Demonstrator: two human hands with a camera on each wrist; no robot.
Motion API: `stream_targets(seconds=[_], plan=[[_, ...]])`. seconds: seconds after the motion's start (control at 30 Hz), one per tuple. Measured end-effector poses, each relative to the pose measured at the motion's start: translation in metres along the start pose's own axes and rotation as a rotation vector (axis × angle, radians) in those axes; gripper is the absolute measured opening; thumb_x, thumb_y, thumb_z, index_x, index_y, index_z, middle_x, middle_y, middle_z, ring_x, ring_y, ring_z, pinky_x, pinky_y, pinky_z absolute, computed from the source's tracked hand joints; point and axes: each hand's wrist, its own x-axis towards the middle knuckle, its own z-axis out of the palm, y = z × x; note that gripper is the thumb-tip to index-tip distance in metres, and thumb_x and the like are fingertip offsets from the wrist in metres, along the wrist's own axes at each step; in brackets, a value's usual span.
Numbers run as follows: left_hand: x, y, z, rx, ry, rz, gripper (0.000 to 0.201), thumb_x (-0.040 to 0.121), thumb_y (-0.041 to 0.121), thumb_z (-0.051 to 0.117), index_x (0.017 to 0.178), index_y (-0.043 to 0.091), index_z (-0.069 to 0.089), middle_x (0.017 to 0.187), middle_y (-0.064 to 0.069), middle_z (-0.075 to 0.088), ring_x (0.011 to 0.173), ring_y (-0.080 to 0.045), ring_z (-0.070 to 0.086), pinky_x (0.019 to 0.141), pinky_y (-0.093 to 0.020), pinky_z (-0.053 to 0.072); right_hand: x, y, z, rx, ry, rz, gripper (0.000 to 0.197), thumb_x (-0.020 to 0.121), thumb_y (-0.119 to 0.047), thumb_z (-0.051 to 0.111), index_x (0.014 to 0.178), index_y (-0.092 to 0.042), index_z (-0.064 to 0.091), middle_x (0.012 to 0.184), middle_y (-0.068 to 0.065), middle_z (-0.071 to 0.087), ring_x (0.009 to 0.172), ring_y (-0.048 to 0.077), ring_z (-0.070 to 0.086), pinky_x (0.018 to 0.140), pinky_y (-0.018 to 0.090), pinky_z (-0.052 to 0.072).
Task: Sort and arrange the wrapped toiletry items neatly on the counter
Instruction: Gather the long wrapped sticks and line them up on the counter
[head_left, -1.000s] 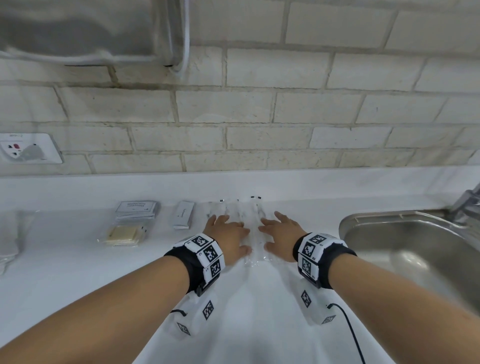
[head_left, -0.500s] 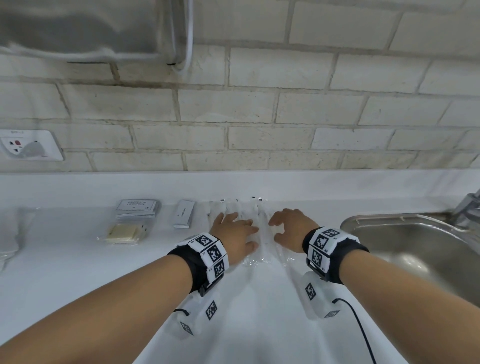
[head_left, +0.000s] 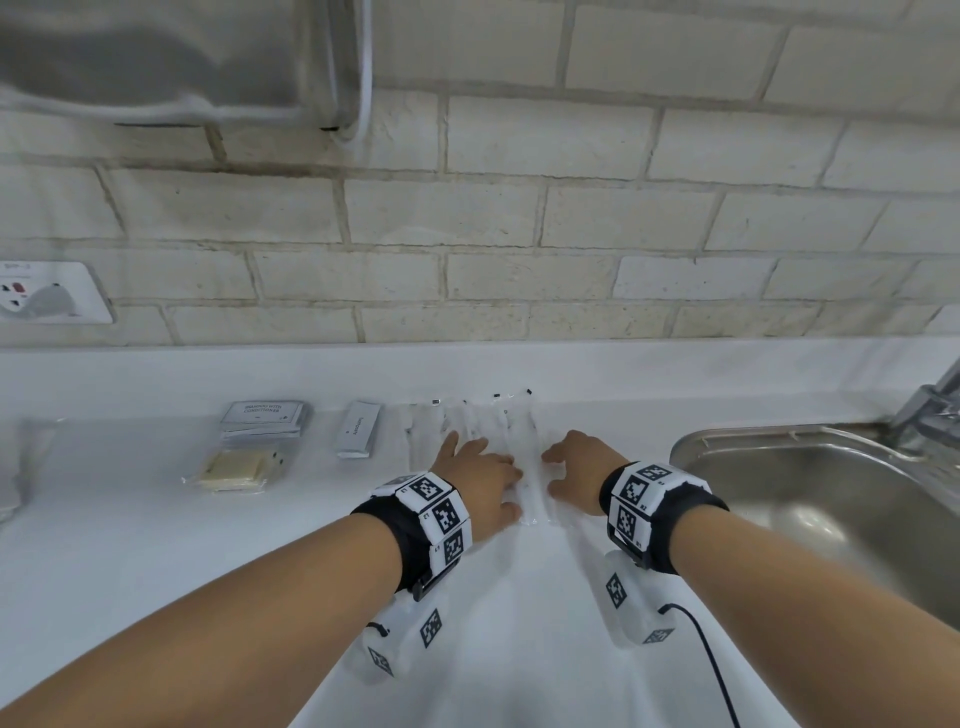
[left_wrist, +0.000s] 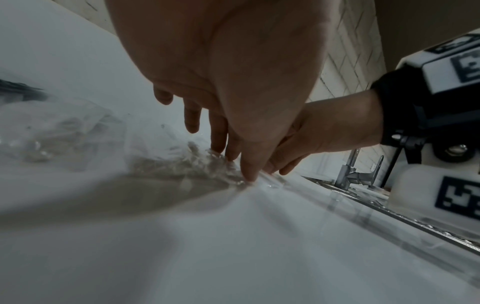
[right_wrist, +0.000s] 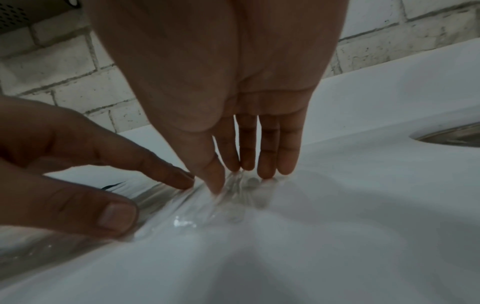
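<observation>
Several long clear-wrapped items (head_left: 511, 431) lie side by side on the white counter (head_left: 156, 519), running away from me toward the wall. My left hand (head_left: 480, 475) lies flat on the left ones, fingers straight, thumb at the near end. My right hand (head_left: 576, 462) presses straight fingers (right_wrist: 267, 164) down on the right edge of the row (right_wrist: 233, 197). In the left wrist view my left fingertips (left_wrist: 249, 170) touch the crinkled wrap (left_wrist: 187, 162). Neither hand grips anything.
To the left lie a white sachet (head_left: 357, 428), a grey shampoo packet stack (head_left: 264, 418), a wrapped pale bar (head_left: 236, 467) and a clear wrapper (head_left: 26, 462) at the far left. A steel sink (head_left: 831, 499) with a tap (head_left: 930, 410) is close on the right. Brick wall behind.
Both hands have slid forward along the wrapped items, toward the wall. The right hand moved a little right, to the row's edge.
</observation>
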Motion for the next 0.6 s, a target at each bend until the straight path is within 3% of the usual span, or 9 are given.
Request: stream_targets(seconds=[0.6], plan=[[0.0017,0.0013,-0.0018,-0.058,-0.013,-0.015,0.056,0.096,0.042,0.042,0.149,0.028,0.031,0.16,0.009,0.023,0.15,-0.023,0.011,0.118,-0.055,-0.005,0.0067,-0.0014,0.0004,0.003,0.005,0.041,0.055,0.088,-0.023,0.052,0.143,-0.017,0.041,0.141,0.004,0.045,0.126,0.023,0.049,0.102,0.031,0.043]])
